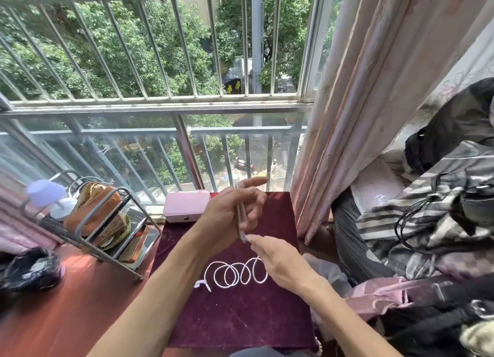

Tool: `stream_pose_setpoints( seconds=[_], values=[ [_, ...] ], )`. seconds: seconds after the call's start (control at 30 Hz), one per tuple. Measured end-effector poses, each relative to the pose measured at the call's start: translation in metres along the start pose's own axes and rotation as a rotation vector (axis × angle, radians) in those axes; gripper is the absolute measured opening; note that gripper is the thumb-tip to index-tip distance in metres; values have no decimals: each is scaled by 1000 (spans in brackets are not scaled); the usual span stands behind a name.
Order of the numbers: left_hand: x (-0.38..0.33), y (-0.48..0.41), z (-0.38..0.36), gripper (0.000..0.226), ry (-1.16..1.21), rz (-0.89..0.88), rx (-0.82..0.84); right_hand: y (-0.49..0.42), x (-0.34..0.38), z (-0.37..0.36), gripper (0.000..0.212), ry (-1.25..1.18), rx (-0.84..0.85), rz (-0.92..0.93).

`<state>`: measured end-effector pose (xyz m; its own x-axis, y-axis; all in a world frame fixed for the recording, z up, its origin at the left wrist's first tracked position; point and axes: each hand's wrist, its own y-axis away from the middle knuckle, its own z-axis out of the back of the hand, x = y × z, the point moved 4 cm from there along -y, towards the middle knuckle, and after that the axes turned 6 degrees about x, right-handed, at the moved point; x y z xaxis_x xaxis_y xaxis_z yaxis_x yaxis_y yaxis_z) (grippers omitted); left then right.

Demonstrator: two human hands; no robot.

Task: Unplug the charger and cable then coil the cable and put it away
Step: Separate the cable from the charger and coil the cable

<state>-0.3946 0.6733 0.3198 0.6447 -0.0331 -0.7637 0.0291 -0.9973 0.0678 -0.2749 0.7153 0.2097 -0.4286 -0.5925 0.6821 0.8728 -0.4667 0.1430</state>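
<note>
A white cable (235, 273) lies in several loose loops on the dark red velvet cloth (240, 319), its plug end at the left near the loops. My left hand (235, 209) is raised above the cloth with a doubled stretch of the cable running across its palm and fingers curled around it. My right hand (278, 265) sits just right of the loops, fingertips pinching the cable where it leaves the left hand. No charger is visible.
A pink case (185, 205) rests at the cloth's far edge by the barred window. A metal rack (88, 217) with bags and bottles stands left; a black bag (29, 269) lies near it. Pink curtains (347, 116) and piled clothes (433, 223) crowd the right.
</note>
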Motion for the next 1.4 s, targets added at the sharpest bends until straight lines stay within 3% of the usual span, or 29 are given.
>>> stream_pose_setpoints(
  seconds=[0.2, 0.43, 0.6, 0.67, 0.73, 0.8, 0.97, 1.07, 1.17, 1.3, 1.4],
  values=[
    [8, 7, 31, 48, -133, 104, -143, 42, 28, 25, 24, 118, -10, 175],
    [25, 15, 24, 38, -231, 191, -75, 50, 57, 65, 19, 164, -30, 274],
    [34, 23, 9, 31, -411, 292, 56, 44, 68, 94, 8, 138, 8, 282],
    [39, 25, 1, 23, -428, 334, 139, 38, 69, 105, 14, 121, 58, 291],
    [43, 27, -7, 12, -428, 366, 221, 32, 65, 117, 19, 39, 121, 279],
    [46, 26, -10, 15, -387, 379, 233, 24, 60, 128, 19, -88, 182, 261],
    [52, 24, -15, 56, -144, 418, 197, 2, 43, 154, 15, -308, 134, 319],
    [46, 24, -31, 52, -103, 371, 277, -9, 30, 161, 21, -425, 56, 317],
    [36, 26, -44, 44, -143, 335, 307, -14, 22, 165, 4, -563, 41, 327],
    [26, 35, -62, 38, -176, 312, 384, -15, 23, 193, 3, -623, -13, 344],
    [20, 41, -75, 34, -99, 280, 473, -17, 24, 210, 27, -698, -82, 372]
  ],
)
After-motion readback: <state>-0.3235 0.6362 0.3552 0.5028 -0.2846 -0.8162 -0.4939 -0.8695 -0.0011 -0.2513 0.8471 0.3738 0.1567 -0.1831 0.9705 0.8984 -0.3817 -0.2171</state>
